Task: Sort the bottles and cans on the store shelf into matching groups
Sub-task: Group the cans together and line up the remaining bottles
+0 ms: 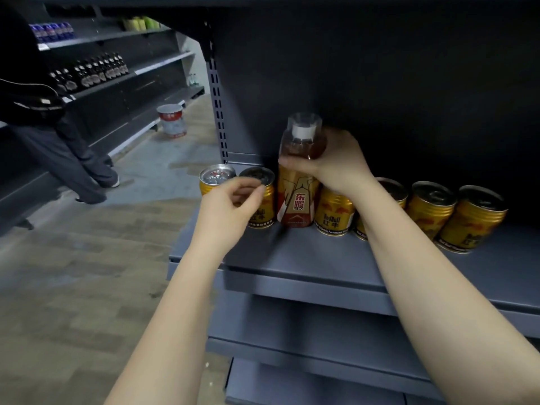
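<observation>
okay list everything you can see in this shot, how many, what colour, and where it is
gold cans: six visible, gold with dark tops, in a row on the near shelf
bottle: one, amber drink, white cap, gold and red label, upright in the can row
near shelf: one, grey-blue, centre right
paint bucket: one, white and red, on the floor behind
dark bottles: a row, count unclear, far left shelving
blue bottles: a row, upper far left shelf
another person: one, dark clothes, left aisle
left hand: closed loosely over the second can
right hand: gripping the bottle's shoulder
</observation>
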